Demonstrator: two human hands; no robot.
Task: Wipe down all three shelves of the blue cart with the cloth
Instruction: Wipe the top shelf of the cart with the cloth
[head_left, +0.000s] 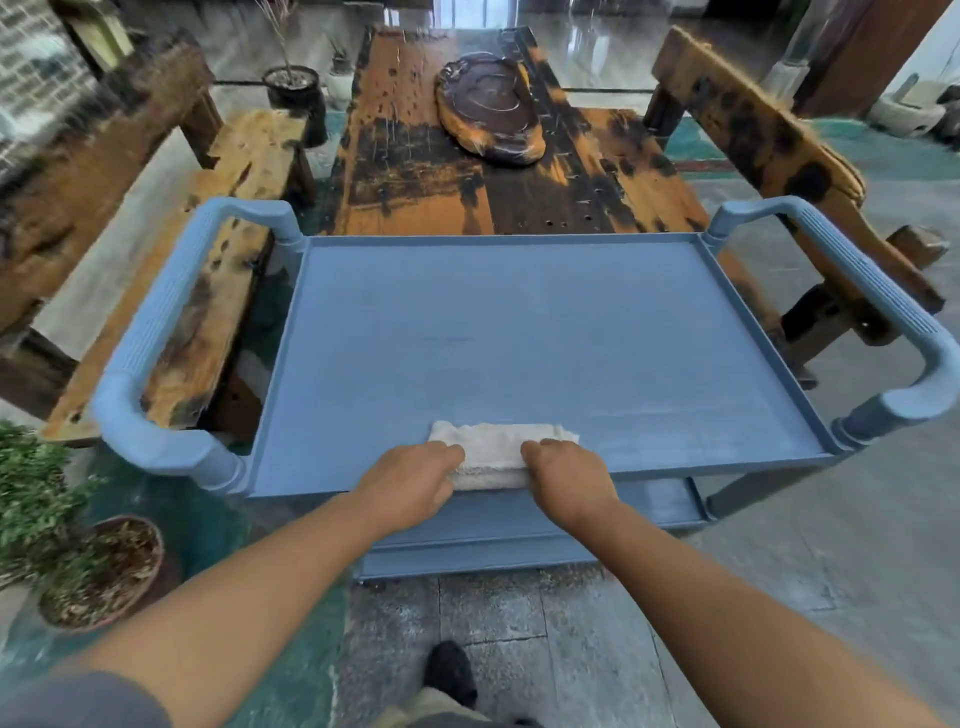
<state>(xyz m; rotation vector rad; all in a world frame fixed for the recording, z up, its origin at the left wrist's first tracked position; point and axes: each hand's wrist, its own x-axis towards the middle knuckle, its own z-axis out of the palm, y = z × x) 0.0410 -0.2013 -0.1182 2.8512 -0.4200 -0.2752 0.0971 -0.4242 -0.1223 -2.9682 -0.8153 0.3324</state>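
Observation:
The blue cart stands in front of me, its flat top shelf bare except for a folded white cloth at the near edge. My left hand grips the cloth's left end with curled fingers. My right hand grips its right end the same way. The cloth's near part hangs over the shelf's front rim between my hands. Parts of two lower shelves show under the top one, mostly hidden by it and by my arms.
A worn wooden table with a dark slab tray stands right behind the cart. Wooden benches flank it on both sides. A potted plant sits at the near left. Cart handles rise at each end.

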